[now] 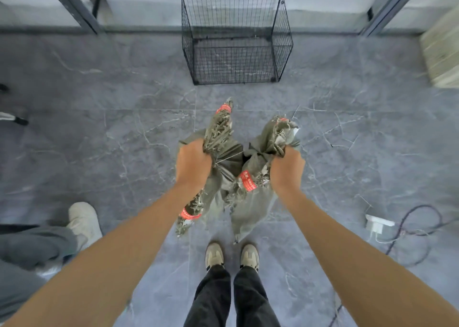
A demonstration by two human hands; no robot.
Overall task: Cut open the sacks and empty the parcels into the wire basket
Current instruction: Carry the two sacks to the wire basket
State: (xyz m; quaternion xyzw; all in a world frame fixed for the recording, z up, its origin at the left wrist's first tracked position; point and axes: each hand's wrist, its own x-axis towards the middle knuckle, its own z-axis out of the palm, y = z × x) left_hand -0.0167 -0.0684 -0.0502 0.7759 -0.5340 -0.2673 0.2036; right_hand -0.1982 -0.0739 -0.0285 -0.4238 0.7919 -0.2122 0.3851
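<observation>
Left hand, right hand each fist-clenched on sack neck, mid-frame; wire basket straight ahead, top centre

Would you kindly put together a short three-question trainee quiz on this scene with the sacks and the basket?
1. True or false: the wire basket already holds parcels.
2. What does each of the hands, left hand and right hand, grip?
3. The white power strip lies on the floor to the person's: A) left B) right.

Key: 1. False, it looks empty. 2. Bunched grey sacks, held above the floor. 3. B.
</observation>
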